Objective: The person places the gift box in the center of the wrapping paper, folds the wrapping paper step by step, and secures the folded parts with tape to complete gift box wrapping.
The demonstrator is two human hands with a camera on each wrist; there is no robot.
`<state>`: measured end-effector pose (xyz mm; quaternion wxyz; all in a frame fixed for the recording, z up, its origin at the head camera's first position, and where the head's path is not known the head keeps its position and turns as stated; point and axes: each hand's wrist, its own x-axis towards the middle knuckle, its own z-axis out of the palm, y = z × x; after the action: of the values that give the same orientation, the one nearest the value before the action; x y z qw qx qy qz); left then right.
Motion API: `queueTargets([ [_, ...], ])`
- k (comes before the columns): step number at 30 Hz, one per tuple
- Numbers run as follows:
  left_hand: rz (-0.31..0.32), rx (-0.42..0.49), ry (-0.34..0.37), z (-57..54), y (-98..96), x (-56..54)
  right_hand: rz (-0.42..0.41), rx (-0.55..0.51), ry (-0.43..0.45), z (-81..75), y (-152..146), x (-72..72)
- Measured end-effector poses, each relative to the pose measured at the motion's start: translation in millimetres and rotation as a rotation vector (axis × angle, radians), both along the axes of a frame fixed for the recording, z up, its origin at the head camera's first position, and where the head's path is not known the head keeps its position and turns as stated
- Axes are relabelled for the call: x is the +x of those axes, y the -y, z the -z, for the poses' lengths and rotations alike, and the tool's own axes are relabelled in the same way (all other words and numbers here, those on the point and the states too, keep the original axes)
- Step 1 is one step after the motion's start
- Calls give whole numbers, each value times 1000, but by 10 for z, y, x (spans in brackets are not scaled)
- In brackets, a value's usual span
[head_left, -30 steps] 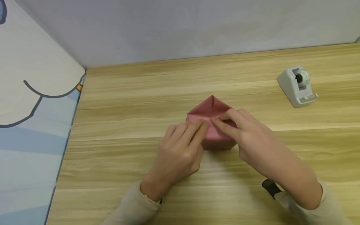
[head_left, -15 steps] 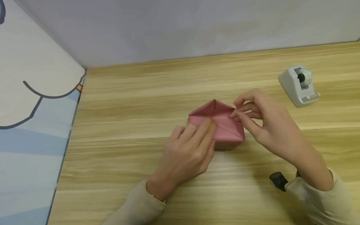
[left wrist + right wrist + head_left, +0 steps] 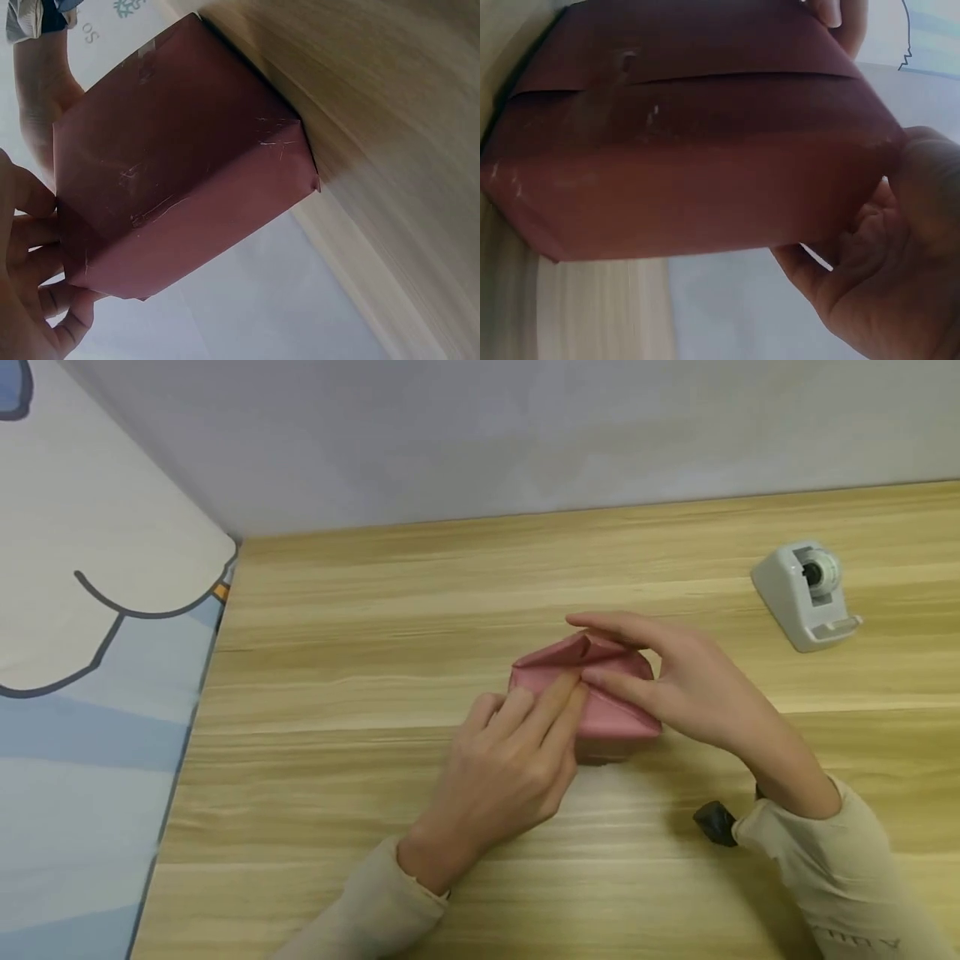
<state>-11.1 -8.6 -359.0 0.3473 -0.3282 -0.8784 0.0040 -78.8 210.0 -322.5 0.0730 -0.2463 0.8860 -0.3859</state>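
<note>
A box wrapped in pink wrapping paper (image 3: 618, 714) stands on the wooden table, its top end partly folded. At the far side a pointed paper flap (image 3: 558, 653) rises over the folded top. My left hand (image 3: 517, 768) presses the top with straight fingers near the middle. With the thumb on the top and the fingers behind the far flap, my right hand (image 3: 690, 685) pinches the paper. Plain side faces of the wrapped box (image 3: 172, 142) fill the left wrist view. A seam with clear tape (image 3: 600, 97) runs across one side in the right wrist view.
A white tape dispenser (image 3: 798, 602) with a roll stands at the back right of the table (image 3: 360, 635). Behind is a pale wall (image 3: 525, 435); a cartoon-printed panel (image 3: 90, 777) borders the left. A black wrist device (image 3: 715, 823) juts from the right sleeve.
My right hand let go at the middle, moved to the right edge, then came back over the far flap, which now leans inward. My left hand shifted slightly right and keeps pressing.
</note>
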Motion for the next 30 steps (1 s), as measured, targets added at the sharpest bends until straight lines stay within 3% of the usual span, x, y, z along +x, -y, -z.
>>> queueTargets([
  [7,19,-1,48,1,-4,5,-39,-85,97,4,77,-121],
  [19,16,5,31,-9,3,8,-181,-191,-175,-23,142,-92],
  [30,26,18,38,-43,19,40,-361,-224,-204,-90,114,-61],
])
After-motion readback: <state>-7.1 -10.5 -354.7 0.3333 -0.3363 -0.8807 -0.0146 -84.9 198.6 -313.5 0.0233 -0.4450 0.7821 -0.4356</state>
